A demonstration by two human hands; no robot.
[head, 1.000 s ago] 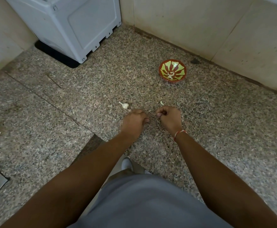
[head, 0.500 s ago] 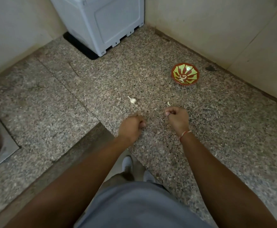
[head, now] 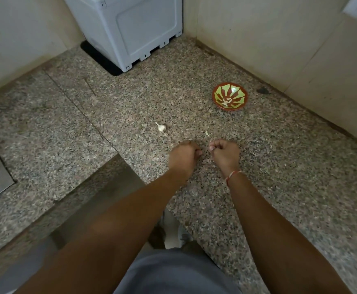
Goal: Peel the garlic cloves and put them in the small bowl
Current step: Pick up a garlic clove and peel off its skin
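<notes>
The two hands have drawn closer together than half a second ago, and the view has swung so more of the left worktop shows; the garlic and bowl lie where they were. One unpeeled garlic clove [head: 161,127] sits on the speckled worktop [head: 290,166], just beyond the left hand [head: 183,157], and a small pale scrap of skin [head: 207,133] lies near the right hand [head: 225,154]. The small bowl [head: 229,96] stands well apart toward the back wall, with a few pale bits in its middle, likely cloves already peeled. So at least one clove remains, I'd judge. Both hands hover low, fingers curled tight, thumbs turned toward each other; whether either pinches a clove I cannot tell.
</notes>
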